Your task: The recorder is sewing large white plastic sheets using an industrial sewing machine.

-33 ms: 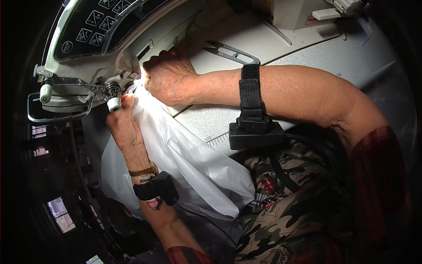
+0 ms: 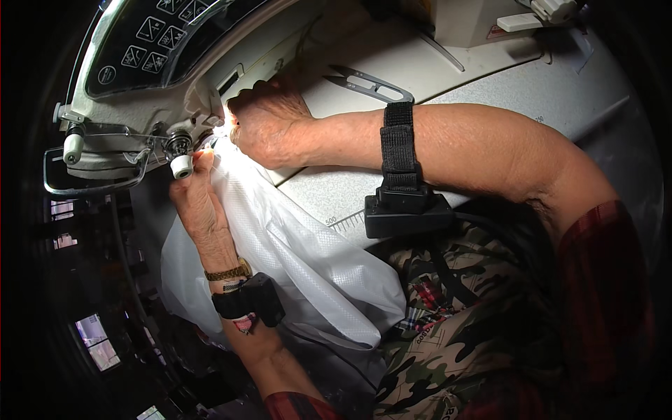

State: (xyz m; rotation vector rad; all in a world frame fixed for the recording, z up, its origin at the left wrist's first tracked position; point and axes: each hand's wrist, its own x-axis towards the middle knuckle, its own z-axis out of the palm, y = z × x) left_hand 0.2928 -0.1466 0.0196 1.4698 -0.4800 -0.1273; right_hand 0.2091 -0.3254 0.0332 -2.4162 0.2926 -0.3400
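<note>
A white, fine-textured fabric (image 2: 280,241) drapes from the brightly lit stitching area of a sewing machine (image 2: 129,105) down over the table edge and my lap. At its upper left edge my left hand (image 2: 199,199) pinches the fabric, thumb and fingers close under the machine head. My right hand (image 2: 269,126) is closed at the other side of the fabric's gathered top, its knuckles toward the machine. The right fingertips and the needle are hidden behind the hand and the machine head.
Grey thread snips (image 2: 371,85) lie on the machine bed beyond my right forearm. A thin metal rod (image 2: 442,52) lies farther back. A printed ruler scale (image 2: 348,224) runs along the table's near edge. The machine's thread tension knob (image 2: 180,164) sticks out just above my left hand.
</note>
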